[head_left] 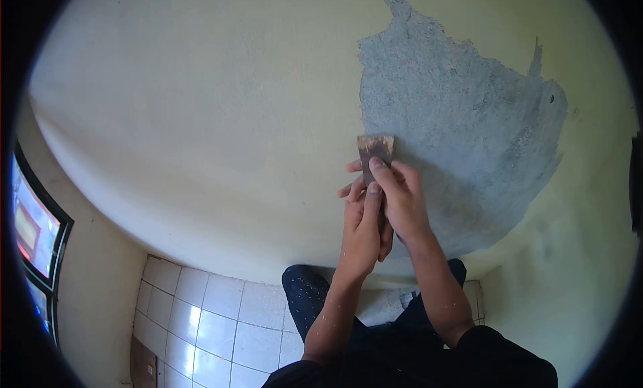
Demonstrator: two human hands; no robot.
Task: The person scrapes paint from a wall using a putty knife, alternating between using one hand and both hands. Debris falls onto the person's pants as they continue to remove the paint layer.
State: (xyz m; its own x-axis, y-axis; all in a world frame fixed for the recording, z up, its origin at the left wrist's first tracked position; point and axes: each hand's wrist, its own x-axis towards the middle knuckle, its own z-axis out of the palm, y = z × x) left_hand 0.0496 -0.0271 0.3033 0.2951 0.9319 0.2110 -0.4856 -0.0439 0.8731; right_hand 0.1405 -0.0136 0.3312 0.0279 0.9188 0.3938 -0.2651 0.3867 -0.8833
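Both my hands are wrapped around a scraper with a flat, worn blade pointing up the wall. My left hand grips it low, thumb lying along the handle. Higher up, my right hand presses its thumb on the base of the blade. The blade's edge lies by the left border of a bare grey patch, where the paint is off. Pale yellow-green paint covers the wall around it. Most of the handle is hidden by my fingers.
White floor tiles lie below the wall. A dark-framed window is at the far left, and a brown wooden piece stands at the lower left. My knees are close to the wall, with pale flecks on the dark trousers.
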